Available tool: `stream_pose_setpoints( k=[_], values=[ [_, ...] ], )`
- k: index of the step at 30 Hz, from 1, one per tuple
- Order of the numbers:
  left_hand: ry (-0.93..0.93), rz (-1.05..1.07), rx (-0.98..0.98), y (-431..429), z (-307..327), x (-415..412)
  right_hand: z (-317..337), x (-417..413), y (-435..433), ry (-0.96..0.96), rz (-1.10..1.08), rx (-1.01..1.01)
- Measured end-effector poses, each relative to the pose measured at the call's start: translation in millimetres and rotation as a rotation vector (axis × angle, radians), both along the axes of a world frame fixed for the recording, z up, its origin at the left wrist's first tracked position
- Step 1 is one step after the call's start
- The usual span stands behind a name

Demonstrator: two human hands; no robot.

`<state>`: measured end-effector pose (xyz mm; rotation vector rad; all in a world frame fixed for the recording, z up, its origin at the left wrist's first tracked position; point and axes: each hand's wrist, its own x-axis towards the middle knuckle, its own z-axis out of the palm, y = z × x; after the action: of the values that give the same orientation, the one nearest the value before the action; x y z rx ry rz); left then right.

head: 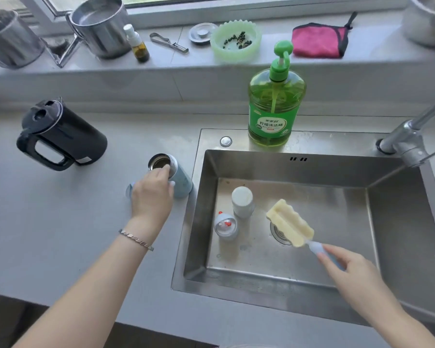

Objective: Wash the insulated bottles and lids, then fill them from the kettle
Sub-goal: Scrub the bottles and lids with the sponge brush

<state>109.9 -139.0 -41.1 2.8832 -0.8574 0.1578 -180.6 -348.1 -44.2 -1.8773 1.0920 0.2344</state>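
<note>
Washing step, fill not begun. Your left hand (152, 194) wraps the open pale-blue insulated bottle (172, 175) on the counter, left of the sink (399, 222). Your right hand (347, 268) pinches the sponge bottle brush (290, 223) handle. Next: brush needs lining up with the bottle's mouth. Second bottle (242, 202) and lid (225, 226) sit in the basin; black kettle (60, 136) far left.
</note>
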Motion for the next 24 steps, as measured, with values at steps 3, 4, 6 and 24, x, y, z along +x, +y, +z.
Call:
stream_pose_setpoints(
  k=[3,4,6,24],
  values=[
    [0.111,0.113,0.026,-5.4,1.1,2.7,7.1,-9.9,3.2,-0.012,-0.022,-0.008],
    [0.140,0.148,0.030,-6.4,2.5,4.2,9.4,-13.2,3.8,-0.009,-0.027,-0.016],
    [0.228,0.206,-0.011,-6.9,5.6,4.8,14.3,-19.7,4.7,-0.012,-0.035,-0.029],
    [1.350,0.516,-0.975,-53.7,38.2,-206.2,41.8,-66.4,45.1,-0.172,0.069,-0.104]
  ],
)
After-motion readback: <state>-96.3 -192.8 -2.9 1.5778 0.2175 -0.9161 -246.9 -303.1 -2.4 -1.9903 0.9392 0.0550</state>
